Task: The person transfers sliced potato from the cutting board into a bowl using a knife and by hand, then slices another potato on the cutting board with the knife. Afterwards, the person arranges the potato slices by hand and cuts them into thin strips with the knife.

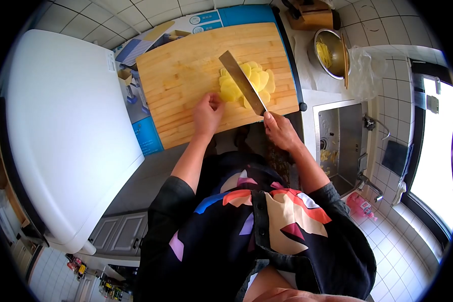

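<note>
My right hand (pixel 281 132) is wrapped round the handle of a cleaver (pixel 241 80). The blade slants up and to the left, over a pile of thin yellow potato slices (pixel 259 78) that it partly hides. At the pile's left edge, my left hand (pixel 209 113) has its fingers curled together, their tips close to the nearest slices. Whether a slice is pinched there, I cannot tell. Under it all lies a wooden cutting board (pixel 173 75).
Beneath the board is a printed blue box (pixel 148 136). A metal bowl (pixel 314 58) holding yellow shreds, with chopsticks (pixel 345 60) across it, stands at the upper right by a plastic bag (pixel 365 75). Below them is a sink (pixel 350 136). A white appliance (pixel 70 136) fills the left.
</note>
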